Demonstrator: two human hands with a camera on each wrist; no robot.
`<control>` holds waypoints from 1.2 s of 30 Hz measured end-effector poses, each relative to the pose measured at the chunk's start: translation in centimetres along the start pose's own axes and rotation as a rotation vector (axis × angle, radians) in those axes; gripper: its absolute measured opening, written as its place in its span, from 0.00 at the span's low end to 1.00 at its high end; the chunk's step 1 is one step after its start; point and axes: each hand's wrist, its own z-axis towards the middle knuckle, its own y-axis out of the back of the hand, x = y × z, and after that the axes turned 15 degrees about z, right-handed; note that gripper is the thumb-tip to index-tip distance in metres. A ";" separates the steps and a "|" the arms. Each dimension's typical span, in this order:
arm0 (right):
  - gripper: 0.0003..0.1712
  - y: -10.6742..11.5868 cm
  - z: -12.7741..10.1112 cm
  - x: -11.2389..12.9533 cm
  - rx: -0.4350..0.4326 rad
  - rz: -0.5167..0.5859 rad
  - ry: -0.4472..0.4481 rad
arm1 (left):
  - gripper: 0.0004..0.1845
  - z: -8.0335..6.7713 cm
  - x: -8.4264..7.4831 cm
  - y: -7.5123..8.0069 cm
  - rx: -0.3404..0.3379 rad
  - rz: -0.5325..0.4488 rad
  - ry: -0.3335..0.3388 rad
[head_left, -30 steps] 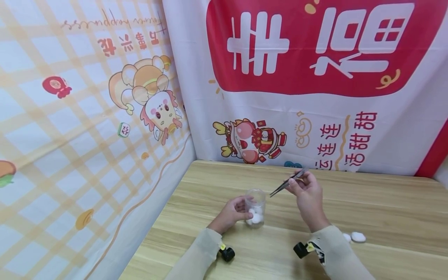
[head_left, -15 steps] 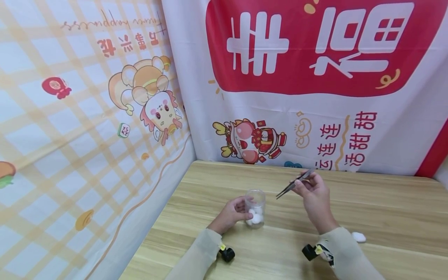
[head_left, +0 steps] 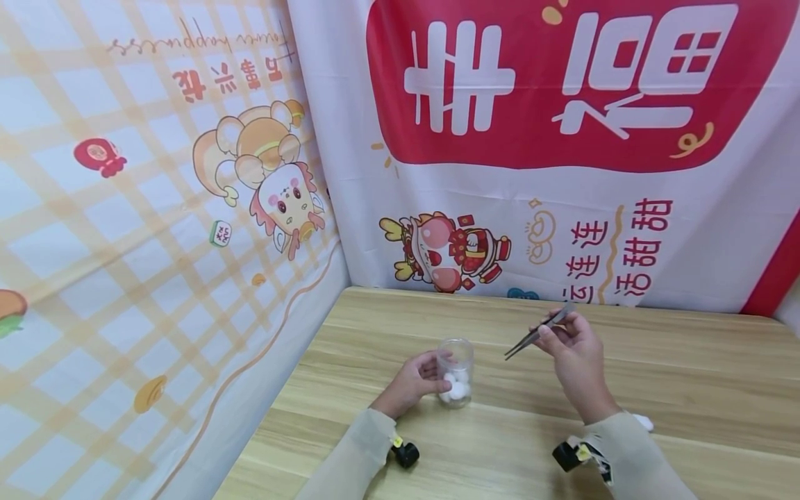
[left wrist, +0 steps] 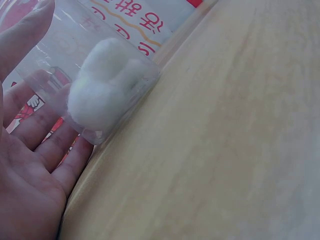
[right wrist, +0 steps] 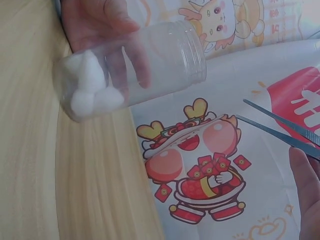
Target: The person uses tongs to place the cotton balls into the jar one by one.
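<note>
A clear plastic jar (head_left: pixel 456 357) without a lid stands upright on the table, with several white cotton balls (right wrist: pixel 90 92) in its lower part. My left hand (head_left: pixel 412 380) grips the jar from its left side, thumb in front and fingers behind the wall. To the right of the jar and above the table, my right hand (head_left: pixel 576 357) pinches a pair of metal tweezers (head_left: pixel 539 332). Their tips point down and left toward the jar and stand apart with nothing between them, as the right wrist view shows. One more cotton ball (head_left: pixel 642 422) lies on the table, partly hidden by the right sleeve.
The wooden table (head_left: pixel 706 375) runs back to a printed white and red cloth (head_left: pixel 350 173). Another cloth with an orange check (head_left: pixel 156 278) hangs along the left side. A small black camera sits on each wrist.
My right hand with the tweezers has moved right and slightly down, away from the jar. Its sleeve now covers more of the loose cotton on the table. The left hand and jar have stayed put.
</note>
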 end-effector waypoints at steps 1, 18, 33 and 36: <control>0.15 0.1 0.0 0.0 0.002 0.002 -0.001 | 0.30 0.0 0.0 0.0 0.000 -0.002 -0.001; 0.15 1.7 -0.2 0.3 0.041 0.011 0.033 | 0.30 0.0 0.1 0.1 -0.001 -0.010 -0.007; 0.15 2.8 -0.2 0.5 0.024 -0.046 0.029 | 0.31 0.0 0.1 0.1 -0.005 0.001 0.006; 0.16 3.2 -0.3 0.6 0.039 -0.033 0.021 | 0.31 0.0 0.0 0.2 -0.003 0.004 0.002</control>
